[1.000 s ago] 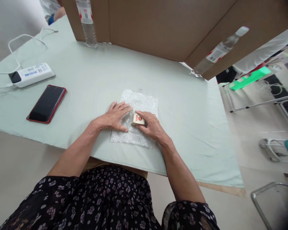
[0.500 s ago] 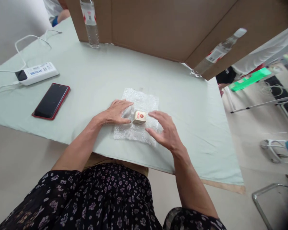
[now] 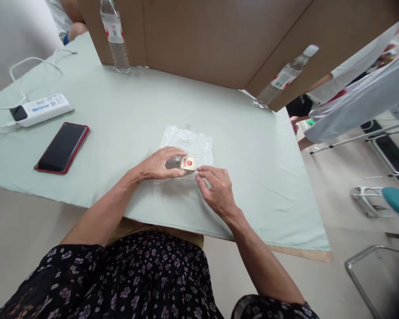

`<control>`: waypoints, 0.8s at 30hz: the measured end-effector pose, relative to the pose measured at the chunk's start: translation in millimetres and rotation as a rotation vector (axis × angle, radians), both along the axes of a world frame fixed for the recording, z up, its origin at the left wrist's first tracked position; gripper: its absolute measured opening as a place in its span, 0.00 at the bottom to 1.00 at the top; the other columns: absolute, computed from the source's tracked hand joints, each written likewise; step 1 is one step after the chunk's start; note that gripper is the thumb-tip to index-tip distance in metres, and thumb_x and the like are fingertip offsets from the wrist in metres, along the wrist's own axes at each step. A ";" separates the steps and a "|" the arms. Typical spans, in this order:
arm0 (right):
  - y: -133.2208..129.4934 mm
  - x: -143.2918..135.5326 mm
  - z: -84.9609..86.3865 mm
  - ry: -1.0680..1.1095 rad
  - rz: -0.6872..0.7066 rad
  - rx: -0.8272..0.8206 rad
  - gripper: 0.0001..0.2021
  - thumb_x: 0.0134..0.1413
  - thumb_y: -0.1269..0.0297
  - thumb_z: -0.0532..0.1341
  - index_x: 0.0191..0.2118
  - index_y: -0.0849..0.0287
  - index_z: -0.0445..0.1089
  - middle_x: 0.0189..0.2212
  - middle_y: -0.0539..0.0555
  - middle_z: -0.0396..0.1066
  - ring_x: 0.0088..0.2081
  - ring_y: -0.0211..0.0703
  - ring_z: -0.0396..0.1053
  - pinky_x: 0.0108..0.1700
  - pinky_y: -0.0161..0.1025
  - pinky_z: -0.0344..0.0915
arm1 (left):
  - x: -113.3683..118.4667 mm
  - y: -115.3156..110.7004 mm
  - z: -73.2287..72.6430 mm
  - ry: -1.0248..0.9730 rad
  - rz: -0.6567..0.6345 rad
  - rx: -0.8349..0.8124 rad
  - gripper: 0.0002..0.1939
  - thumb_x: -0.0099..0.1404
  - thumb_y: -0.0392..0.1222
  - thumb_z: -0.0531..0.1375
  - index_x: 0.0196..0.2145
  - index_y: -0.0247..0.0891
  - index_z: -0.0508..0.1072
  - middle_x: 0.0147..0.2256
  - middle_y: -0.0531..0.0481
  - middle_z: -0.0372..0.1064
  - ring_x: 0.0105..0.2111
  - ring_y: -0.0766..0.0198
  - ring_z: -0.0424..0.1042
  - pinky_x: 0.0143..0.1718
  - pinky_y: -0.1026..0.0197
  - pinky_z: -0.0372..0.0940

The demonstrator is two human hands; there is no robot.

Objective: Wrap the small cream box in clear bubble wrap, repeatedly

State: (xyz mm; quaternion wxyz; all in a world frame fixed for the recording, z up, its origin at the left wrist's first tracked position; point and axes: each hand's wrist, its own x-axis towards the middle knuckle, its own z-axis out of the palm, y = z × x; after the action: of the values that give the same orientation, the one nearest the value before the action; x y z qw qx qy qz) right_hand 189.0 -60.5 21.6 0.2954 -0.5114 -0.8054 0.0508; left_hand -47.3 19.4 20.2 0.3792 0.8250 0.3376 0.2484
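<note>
A small cream box with a red label and a round red picture is over a sheet of clear bubble wrap. My left hand closes on the box's left side, thumb at its near corner and fingers at the far one. Just right of the box, my right hand has curled fingers, with thumb and forefinger brought together near the wrap's near edge. What lies between those fingertips is hard to see, but it looks like the wrap. The wrap's near part appears drawn up toward the box.
A phone in a red case and a white power strip with cables lie at left on the green cloth. Behind stands a cardboard screen, flanked by two clear bottles. People are partly visible beyond.
My left hand has closed in on the box. My right fingers have drawn together beside it. The bubble wrap's near edge has moved up toward the box. The view has shifted slightly.
</note>
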 end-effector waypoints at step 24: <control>42.9 -4.5 -17.2 0.681 -0.076 -0.487 0.11 0.52 0.54 0.64 0.29 0.56 0.71 0.35 0.53 0.79 0.36 0.43 0.73 0.41 0.41 0.68 | 23.2 -7.2 -11.5 -0.226 0.273 -0.201 0.07 0.58 0.43 0.61 0.25 0.38 0.71 0.40 0.46 0.79 0.40 0.60 0.76 0.41 0.59 0.68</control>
State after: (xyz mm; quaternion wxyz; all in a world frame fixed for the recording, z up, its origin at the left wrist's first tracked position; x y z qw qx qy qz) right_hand 184.5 -17.6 4.4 0.4171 -0.5495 -0.6067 0.3951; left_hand -24.1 12.2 8.7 0.4579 0.6966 0.4245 0.3534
